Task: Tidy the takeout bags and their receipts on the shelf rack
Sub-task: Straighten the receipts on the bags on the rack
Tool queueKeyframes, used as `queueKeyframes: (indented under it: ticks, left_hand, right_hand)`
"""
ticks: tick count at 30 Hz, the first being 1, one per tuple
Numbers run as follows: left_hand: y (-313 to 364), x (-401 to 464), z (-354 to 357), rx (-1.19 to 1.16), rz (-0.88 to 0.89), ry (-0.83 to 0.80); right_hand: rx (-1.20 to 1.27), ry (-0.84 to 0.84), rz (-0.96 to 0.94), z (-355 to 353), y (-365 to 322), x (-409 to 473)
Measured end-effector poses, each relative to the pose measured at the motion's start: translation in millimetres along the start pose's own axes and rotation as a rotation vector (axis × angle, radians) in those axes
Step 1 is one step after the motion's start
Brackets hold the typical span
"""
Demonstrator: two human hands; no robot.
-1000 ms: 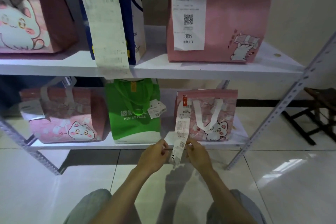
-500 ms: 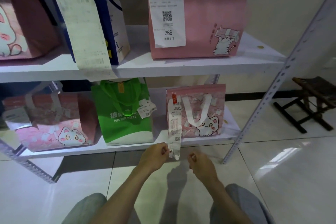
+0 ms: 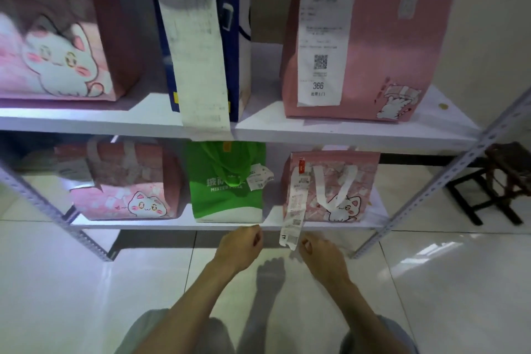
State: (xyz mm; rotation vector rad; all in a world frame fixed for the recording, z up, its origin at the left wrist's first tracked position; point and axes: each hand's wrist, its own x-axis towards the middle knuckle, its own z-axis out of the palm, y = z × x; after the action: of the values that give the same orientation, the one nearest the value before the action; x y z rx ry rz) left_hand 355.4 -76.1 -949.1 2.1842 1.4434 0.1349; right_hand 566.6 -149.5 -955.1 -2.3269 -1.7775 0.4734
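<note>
- The long receipt (image 3: 296, 204) hangs from the top edge of the small pink cat bag (image 3: 342, 190) at the right end of the lower shelf (image 3: 172, 224), and its tail droops past the shelf's front edge, in the lower middle of the frame.
- The left hand (image 3: 240, 248) sits left of the tail, clear of the paper, fingers loosely curled round nothing that I can see.
- The right hand (image 3: 319, 257) is just beside the tail's lower right corner, fingers curled. Whether a fingertip is pinching the paper or only near it I cannot tell.
- Risk, as I judge it: a pull on the tail could tear the thin strip or strip it from the red sticker at the bag's rim, leaving the bag without its order slip.
- The bag looks light, and a downward tug could tip it forward off the shelf.
- The green pizza bag (image 3: 227, 187) to the left carries a small crumpled receipt (image 3: 260, 178) that a passing wrist could knock loose.
- On the upper shelf (image 3: 86, 121), a very long receipt (image 3: 198, 66) on the dark blue bag (image 3: 232, 37) hangs over the edge, easy to snag when reaching up.
</note>
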Motion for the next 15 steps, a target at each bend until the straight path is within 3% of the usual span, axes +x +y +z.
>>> queueKeyframes:
  ticks: [8, 15]
  left_hand:
    - [49, -63, -138, -0.142, -0.043, -0.055]
    - [99, -144, -303, -0.145, -0.067, 0.005]
  right_hand:
    - [-0.007, -0.165, -0.026, -130, -66, -47]
    - [0.102, -0.125, -0.037, -282, -164, -103]
